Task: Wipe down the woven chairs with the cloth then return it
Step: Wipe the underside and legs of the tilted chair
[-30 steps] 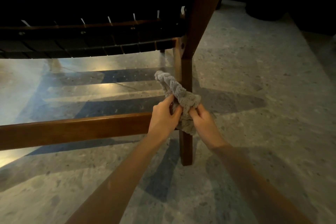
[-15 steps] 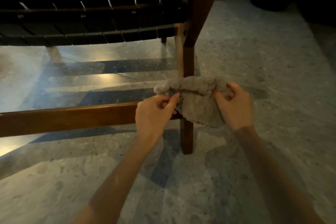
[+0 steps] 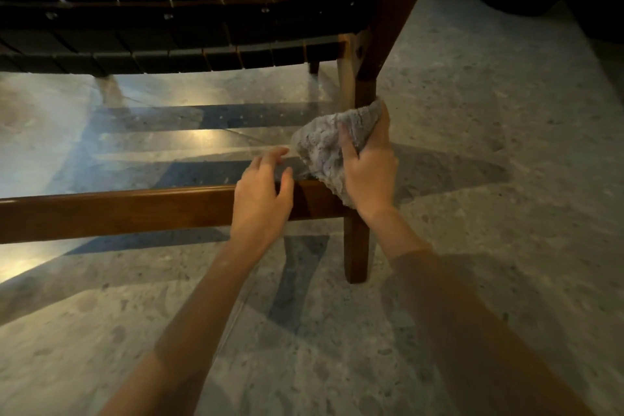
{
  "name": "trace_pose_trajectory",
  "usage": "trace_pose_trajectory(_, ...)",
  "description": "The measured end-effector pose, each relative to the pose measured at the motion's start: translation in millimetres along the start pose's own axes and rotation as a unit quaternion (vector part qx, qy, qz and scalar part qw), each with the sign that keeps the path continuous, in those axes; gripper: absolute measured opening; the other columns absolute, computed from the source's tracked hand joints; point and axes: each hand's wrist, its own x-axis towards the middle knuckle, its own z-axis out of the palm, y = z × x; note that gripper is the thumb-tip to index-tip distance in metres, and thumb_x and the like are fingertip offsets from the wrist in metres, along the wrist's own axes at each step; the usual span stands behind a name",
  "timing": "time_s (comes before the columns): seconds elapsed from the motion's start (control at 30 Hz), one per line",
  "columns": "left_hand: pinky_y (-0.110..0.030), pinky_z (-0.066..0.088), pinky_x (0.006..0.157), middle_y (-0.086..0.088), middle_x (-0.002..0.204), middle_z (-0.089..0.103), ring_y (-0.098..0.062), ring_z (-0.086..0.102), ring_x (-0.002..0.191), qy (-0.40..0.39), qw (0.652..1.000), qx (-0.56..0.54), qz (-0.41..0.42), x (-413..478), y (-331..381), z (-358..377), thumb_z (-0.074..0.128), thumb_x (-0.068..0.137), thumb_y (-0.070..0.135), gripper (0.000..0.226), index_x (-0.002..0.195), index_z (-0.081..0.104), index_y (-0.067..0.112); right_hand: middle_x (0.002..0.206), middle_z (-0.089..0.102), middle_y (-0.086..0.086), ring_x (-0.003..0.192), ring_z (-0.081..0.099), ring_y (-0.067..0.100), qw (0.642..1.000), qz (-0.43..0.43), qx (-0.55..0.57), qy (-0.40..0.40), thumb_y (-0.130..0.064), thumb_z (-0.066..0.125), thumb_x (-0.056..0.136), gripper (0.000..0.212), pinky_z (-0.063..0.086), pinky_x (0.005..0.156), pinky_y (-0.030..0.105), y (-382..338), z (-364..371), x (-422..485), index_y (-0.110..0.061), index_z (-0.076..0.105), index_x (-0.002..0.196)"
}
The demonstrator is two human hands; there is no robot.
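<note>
Speckled grey stone floor [image 3: 472,179]: right hand [image 3: 369,165] clutches fluffy grey cloth [image 3: 320,145] at brown wooden chair leg [image 3: 356,253]; left hand [image 3: 263,199], slack, at cloth's eight o'clock.

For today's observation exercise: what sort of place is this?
Probably a dim indoor lounge or living area: a brown wooden chair with a dark woven strap seat stands on a polished grey speckled stone floor.

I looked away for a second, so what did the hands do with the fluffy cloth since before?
The left hand let go of the cloth and now spreads open by the wooden rail. The right hand kept hold and now grips the cloth alone, bunched up against the chair leg instead of stretched between both hands. The chair and its woven seat stayed put.
</note>
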Motion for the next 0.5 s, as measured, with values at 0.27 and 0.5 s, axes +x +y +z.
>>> trace_pose_trajectory(0.27,-0.031,0.017,0.109,-0.001,0.132,0.051,-0.017,0.042,0.127,-0.019,0.996,0.07,0.053,-5,-14,12,0.041,0.1,0.019,0.037,0.135,0.044,0.027,0.124,0.057,-0.004,0.109,0.059,0.008,0.995,0.04,0.067,-0.06,-0.052,0.04,0.095,0.057,0.052,0.087,0.027,37,-3,-66,-0.022,0.03,0.142)
trace_pose_trajectory(0.5,-0.028,0.018,0.106,0.002,0.128,0.055,-0.014,0.045,0.123,-0.013,0.997,0.054,0.062,-3,-17,11,0.042,0.099,0.016,0.034,0.132,0.049,0.026,0.138,0.047,0.005,0.125,0.048,0.019,0.985,0.128,0.056,-0.105,-0.065,0.039,0.087,0.076,0.045,0.101,0.045,64,-2,-109,-0.017,0.026,0.145)
